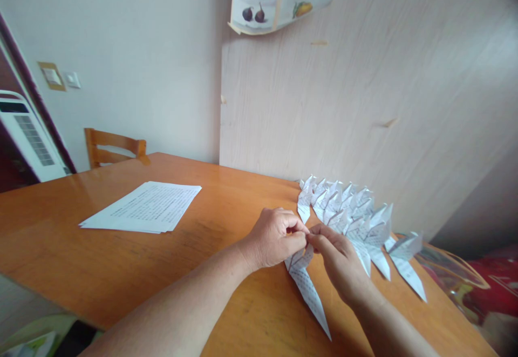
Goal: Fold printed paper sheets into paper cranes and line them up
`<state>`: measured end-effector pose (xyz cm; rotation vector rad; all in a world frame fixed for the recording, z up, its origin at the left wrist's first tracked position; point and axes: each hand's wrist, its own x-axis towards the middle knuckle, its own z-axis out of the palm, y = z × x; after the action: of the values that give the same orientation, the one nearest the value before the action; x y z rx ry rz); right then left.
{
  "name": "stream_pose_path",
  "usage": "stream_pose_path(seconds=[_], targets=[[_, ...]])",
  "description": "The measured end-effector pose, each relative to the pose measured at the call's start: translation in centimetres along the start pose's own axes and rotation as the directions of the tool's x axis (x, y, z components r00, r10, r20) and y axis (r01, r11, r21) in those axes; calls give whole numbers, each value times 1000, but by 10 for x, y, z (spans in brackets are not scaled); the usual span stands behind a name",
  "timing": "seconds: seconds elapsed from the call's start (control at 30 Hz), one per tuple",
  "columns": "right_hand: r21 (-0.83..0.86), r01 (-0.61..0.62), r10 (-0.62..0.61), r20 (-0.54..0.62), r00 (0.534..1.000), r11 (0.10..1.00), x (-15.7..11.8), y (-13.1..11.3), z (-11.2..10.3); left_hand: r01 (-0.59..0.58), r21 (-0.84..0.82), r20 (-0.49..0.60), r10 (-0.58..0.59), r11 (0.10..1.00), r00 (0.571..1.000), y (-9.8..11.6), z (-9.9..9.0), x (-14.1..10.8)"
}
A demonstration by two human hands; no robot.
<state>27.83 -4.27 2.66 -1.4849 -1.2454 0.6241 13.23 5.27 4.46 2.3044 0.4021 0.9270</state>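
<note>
One folded paper piece (311, 292), its tip toward the table's (259, 319) near edge, left hand (277, 238) and right hand (334, 249) pinching its top, more folded papers (348, 203) clustered by the far-right corner, printed sheets (148, 206) stacked toward the far-left corner, wooden chair (115, 140) just beyond.

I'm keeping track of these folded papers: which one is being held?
The folded paper nearest the camera, pinched by the left hand and right hand; the other folded papers rest unheld on the table.
</note>
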Motion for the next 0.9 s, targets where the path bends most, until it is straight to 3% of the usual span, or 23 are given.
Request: stream_pose_path(seconds=[0.23,0.47,0.6,0.7,0.9], targets=[[32,3,-2,-28,1000,999,-1,2,3,-87,239,-7,92,967,996,5,2,-2],[-16,-2,2,9,1000,1000,0,0,-2,7,86,-17,-5,996,1000,-3,0,-1],[23,46,-46,-10,999,999,2,1,-10,121,-57,-2,-121,991,993,-8,-3,1],[50,15,-13,-39,999,999,4,0,-15,223,-185,101,-208,957,973,-10,-10,2],[35,-94,97,-89,991,995,8,-3,-21,325,-253,363,-222,911,905,-12,-21,-1]])
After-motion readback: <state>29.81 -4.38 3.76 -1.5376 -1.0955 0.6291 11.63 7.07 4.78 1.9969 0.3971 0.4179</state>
